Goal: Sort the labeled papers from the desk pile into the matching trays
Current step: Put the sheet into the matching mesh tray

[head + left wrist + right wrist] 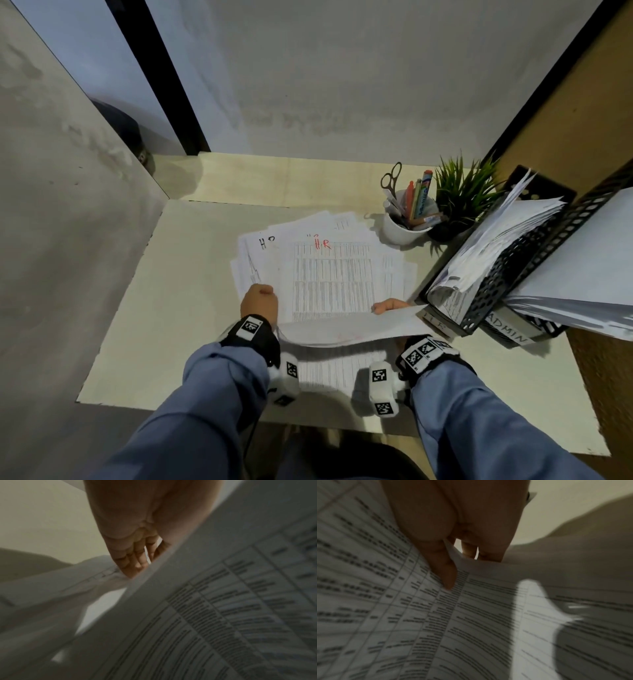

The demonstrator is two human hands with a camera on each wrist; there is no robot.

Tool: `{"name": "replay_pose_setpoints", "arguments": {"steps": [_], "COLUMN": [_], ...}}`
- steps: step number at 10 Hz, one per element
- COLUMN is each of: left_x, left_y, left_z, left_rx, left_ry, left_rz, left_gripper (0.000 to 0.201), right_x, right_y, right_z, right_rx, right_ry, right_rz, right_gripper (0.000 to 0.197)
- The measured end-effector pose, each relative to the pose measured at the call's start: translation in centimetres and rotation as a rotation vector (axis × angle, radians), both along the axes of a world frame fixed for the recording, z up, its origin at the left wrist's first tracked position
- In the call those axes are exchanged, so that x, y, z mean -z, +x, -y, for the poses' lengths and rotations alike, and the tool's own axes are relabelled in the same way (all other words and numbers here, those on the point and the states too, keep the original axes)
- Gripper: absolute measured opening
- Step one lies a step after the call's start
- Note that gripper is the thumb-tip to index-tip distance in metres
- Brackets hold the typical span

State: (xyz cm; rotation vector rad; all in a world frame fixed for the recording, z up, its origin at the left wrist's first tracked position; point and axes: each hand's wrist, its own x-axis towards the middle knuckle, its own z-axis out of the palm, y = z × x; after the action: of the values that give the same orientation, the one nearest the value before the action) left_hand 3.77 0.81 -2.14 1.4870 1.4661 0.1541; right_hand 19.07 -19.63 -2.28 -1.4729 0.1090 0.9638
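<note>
Your pale desk (178, 325), papers (329, 270) fanned just beyond your left hand (259, 303), white cup (402, 231) and plant (460, 200) past your right hand (390, 305), black trays (507, 284) right of it.

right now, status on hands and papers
Left hand, right hand both grip one lifted sheet. HR-marked pile beneath. HR tray at right, stuffed. Cup beside pile, not blocking.

Both forearms, blue sleeves w/ wrist bands, reach fwd side by side; L hand (259, 301) curls fingers gripping the lifted sheet (349, 329) at its left edge, R hand (390, 305) pinches its right edge, thumb on printed face.
</note>
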Motion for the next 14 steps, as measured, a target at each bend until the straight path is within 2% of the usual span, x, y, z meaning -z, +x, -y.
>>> {"name": "replay_pose_setpoints", "arguments": {"steps": [1, 2, 3, 4, 5, 6, 7, 8, 9, 10, 11, 12, 13, 14], "left_x": [-0.6, -0.3, -0.1, -0.1, -0.3, -0.5, -0.8, -0.9, -1.8, -2.2, -1.9, -0.9, -0.5, -1.2], "left_y": [1.3, 2.0, 2.3, 1.9, 0.8, -0.7, -1.7, -1.7, -1.3, -1.4, -1.9, -2.2, -2.0, -1.6], "left_z": [0.4, 1.1, 1.5, 1.3, 1.2, 1.2, 1.0, 1.0, 1.1, 0.9, 0.4, -0.4, -1.2, -1.6], "left_rx": [0.073, 0.137, 0.162, 0.187, 0.14, 0.051, -0.032, -0.025, -0.037, -0.059, -0.066, -0.149, -0.238, -0.194], "left_ry": [-0.067, -0.085, 0.053, 0.108, 0.077, -0.051, -0.202, -0.161, -0.063, -0.032, 0.014, 0.037, 0.004, 0.022], "left_rz": [-0.074, -0.07, -0.004, 0.117, 0.221, 0.345, 0.427, 0.463, 0.451, 0.438, 0.394, 0.311, 0.356, 0.329], "left_gripper": [0.042, 0.056, 0.035, 0.005, 0.008, 0.032, 0.028, 0.038, 0.044, 0.016, 0.012, 0.05, 0.058, 0.058], "right_x": [-0.2, -1.3, -1.0, -0.3, -0.8, 0.0, 0.2, -0.6, -1.0, -1.2, -0.8, -0.3, 0.3, 0.4], "right_y": [-0.5, -1.0, -0.9, -0.4, 0.4, 1.0, 0.4, 0.6, 0.7, 0.1, -0.1, -0.1, 0.4, 0.2], "right_z": [-0.3, -0.5, -0.4, -0.4, -0.6, -0.5, -0.7, -0.4, 0.1, 0.0, -0.1, 0.1, 0.8, 1.3], "right_rx": [0.083, 0.106, 0.126, 0.096, 0.068, 0.05, 0.195, 0.057, -0.007, 0.071, 0.177, 0.212, 0.236, 0.257], "right_ry": [-0.062, -0.014, -0.039, -0.092, -0.251, -0.323, -0.279, -0.289, -0.279, -0.2, -0.023, 0.012, 0.016, -0.043], "right_rz": [-0.052, -0.052, -0.032, 0.044, 0.09, 0.109, 0.024, 0.126, 0.206, 0.273, 0.253, 0.201, 0.132, 0.095], "right_gripper": [0.018, 0.02, 0.027, 0.052, 0.042, 0.032, 0.016, 0.021, 0.031, 0.04, 0.053, 0.051, 0.056, 0.054]}}
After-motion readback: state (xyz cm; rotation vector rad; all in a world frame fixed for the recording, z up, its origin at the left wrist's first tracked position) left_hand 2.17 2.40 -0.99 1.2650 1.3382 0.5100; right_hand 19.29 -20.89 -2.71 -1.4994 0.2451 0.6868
